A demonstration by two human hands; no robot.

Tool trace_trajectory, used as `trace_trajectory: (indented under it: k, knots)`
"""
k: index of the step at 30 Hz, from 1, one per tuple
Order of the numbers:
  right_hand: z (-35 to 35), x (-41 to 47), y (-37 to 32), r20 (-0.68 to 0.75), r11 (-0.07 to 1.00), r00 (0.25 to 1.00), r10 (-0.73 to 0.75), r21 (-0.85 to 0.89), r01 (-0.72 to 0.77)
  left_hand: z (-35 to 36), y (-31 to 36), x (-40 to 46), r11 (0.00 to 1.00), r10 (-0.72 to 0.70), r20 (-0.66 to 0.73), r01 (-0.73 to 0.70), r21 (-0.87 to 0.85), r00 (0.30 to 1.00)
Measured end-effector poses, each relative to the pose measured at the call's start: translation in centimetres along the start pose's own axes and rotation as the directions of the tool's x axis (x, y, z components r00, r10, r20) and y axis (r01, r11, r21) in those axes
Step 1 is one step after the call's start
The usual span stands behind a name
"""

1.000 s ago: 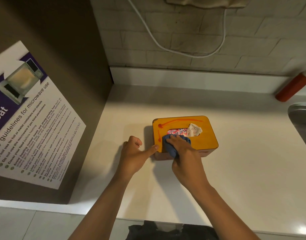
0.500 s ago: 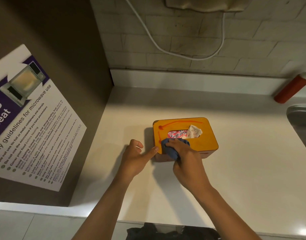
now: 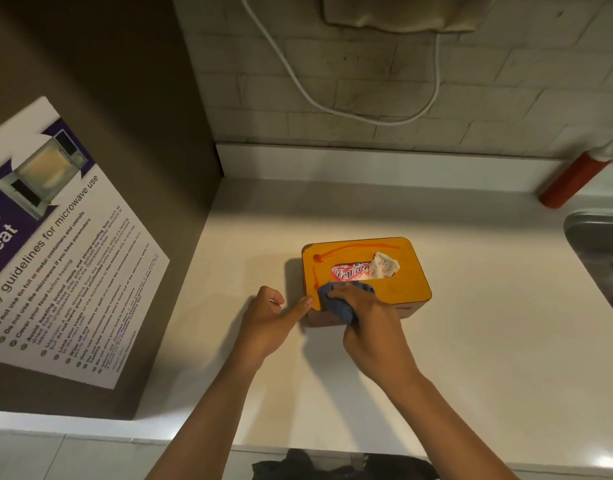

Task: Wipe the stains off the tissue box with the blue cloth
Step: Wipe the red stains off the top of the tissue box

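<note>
Since a second ago, right hand [image 3: 374, 327] has slid the cloth [image 3: 336, 304] it clutches toward the box [image 3: 402, 282] lid's near-left corner; left hand [image 3: 270, 322], loosely curled and empty, braces the box with its thumb

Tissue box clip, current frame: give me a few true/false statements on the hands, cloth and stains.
1. The right hand presses the blue cloth on the tissue box lid. True.
2. The lid is free of stains. False: a red streak runs along its far edge.
3. The left hand touches the box's near left corner with a fingertip. True.
4. The cloth covers the tissue. False: it sits at the near left corner, clear of it.
</note>
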State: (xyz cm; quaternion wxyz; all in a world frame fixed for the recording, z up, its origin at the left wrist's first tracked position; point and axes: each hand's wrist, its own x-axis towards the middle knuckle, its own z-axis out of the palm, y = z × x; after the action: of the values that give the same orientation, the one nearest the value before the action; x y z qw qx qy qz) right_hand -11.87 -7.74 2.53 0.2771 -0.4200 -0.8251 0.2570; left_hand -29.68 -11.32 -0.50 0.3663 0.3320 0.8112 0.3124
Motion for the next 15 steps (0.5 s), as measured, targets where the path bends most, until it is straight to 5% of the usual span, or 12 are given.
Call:
trace_trajectory:
  k: [4, 7, 9, 11, 15]
  knots:
    - [-1.0, -1.9, -0.2, 0.050, 0.998, 0.998, -0.044, 0.041, 0.042, 0.1, -0.2, 0.1, 1.000, -0.003, -0.006, 0.003, 0.013, 1.000]
    - [-3.3, -2.6, 0.6, 0.117, 0.959, 0.983, 0.141, 0.232, -0.165, 0.0, 0.0, 0.0, 1.000, -0.002, 0.000, 0.002, 0.020, 1.000]
    - [-4.3, -2.7, 1.9, 0.159, 0.788, 0.921, 0.355, 0.479, -0.387, -0.2, 0.1, 0.0, 1.000, -0.003, 0.009, 0.003, 0.008, 1.000]
    - [-4.9, -2.7, 2.9, 0.169, 0.550, 0.862, 0.477, 0.707, -0.444, -0.3, 0.1, -0.1, 1.000, -0.009, 0.024, 0.008, 0.008, 1.000]
    - [-5.1, -2.6, 3.3, 0.319, 0.104, 0.838, 0.443, 0.910, -0.402, -0.3, 0.1, -0.1, 1.000, -0.001, 0.025, 0.001, 0.024, 1.000]
